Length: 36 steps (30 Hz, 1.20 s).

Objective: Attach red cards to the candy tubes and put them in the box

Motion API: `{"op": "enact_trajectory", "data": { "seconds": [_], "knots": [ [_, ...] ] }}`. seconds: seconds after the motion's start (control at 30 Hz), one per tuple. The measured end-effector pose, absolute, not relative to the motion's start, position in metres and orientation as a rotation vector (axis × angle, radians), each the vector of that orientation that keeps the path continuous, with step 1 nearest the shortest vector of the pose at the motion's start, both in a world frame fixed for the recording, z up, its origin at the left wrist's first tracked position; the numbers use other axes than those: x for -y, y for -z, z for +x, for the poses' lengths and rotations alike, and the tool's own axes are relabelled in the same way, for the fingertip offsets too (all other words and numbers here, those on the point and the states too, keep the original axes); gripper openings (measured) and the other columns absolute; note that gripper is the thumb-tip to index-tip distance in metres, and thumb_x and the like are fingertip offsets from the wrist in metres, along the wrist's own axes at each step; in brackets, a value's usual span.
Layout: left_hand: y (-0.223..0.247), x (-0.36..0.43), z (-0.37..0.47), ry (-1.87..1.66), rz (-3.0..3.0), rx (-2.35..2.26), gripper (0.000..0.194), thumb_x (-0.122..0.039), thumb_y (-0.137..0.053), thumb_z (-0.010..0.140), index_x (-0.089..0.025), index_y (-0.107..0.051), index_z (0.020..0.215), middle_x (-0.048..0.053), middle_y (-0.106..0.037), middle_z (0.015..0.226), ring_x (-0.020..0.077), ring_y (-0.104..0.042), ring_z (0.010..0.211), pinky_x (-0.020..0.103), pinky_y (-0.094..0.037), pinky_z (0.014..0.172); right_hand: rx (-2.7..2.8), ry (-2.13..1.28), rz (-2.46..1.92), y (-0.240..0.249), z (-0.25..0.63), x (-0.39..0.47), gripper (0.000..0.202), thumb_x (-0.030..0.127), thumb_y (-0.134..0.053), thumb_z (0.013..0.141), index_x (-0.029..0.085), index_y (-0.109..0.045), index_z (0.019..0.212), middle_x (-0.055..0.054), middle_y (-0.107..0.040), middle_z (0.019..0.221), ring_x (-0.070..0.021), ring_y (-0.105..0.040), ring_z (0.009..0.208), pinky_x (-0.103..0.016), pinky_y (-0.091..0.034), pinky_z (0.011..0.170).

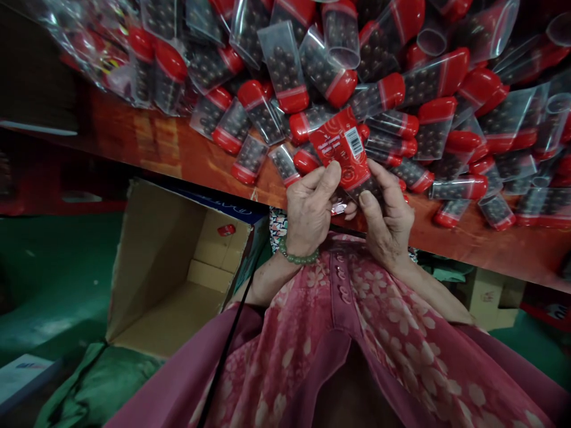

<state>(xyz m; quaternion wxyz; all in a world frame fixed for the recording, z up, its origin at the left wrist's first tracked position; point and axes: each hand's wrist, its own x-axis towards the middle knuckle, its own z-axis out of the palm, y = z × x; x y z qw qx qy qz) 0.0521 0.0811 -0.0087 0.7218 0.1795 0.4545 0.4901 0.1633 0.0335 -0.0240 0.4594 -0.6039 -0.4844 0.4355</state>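
A red printed packet with a white barcode label is held up between my two hands over the table's front edge. My left hand, with a green bead bracelet at the wrist, pinches its lower left side between thumb and fingers. On the other side, my right hand grips the lower right corner, its thumb on the dark lower part. A small shiny piece shows between the hands. Just beyond them lie many clear containers with red ends, filled with dark balls.
The containers are heaped across the orange-red table. Clear plastic wrapping lies at the back left. Below the table edge on the left stands an open cardboard box with a small red piece inside. Green cloth lies near it.
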Motion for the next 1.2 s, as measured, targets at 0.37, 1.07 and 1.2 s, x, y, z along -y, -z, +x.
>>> {"op": "enact_trajectory", "data": {
  "seconds": [0.37, 1.07, 1.2],
  "knots": [
    [0.008, -0.074, 0.065, -1.144, 0.386, -1.064, 0.055, -0.067, -0.08, 0.079, -0.021, -0.053, 0.068, -0.007, -0.044, 0.055, 0.0068, -0.045, 0.047, 0.022, -0.038, 0.042, 1.202, -0.87, -1.594, 0.014, 0.153, -0.035, 0.044, 0.049, -0.047, 0.107, 0.037, -0.056, 0.148, -0.007, -0.066, 0.137, -0.0259, -0.074, 0.111, -0.048, -0.068, 0.092],
    [0.005, -0.074, 0.044, -1.03, 0.642, -0.98, 0.04, -0.05, -0.09, 0.074, -0.017, -0.069, 0.083, -0.006, -0.054, 0.058, 0.004, -0.043, 0.048, 0.018, -0.039, 0.047, 1.134, -0.78, -1.386, 0.011, 0.152, -0.041, 0.029, 0.039, -0.061, 0.102, 0.03, -0.062, 0.13, -0.005, -0.071, 0.121, -0.0207, -0.071, 0.109, -0.037, -0.065, 0.093],
    [0.008, -0.078, 0.037, -0.955, 0.601, -0.873, 0.048, -0.062, -0.084, 0.078, -0.019, -0.071, 0.094, -0.005, -0.053, 0.057, 0.007, -0.043, 0.047, 0.022, -0.039, 0.046, 1.179, -0.836, -1.341, 0.013, 0.155, -0.04, 0.03, 0.037, -0.06, 0.102, 0.031, -0.06, 0.131, -0.004, -0.071, 0.118, -0.0209, -0.072, 0.11, -0.04, -0.064, 0.096]
  ]
}}
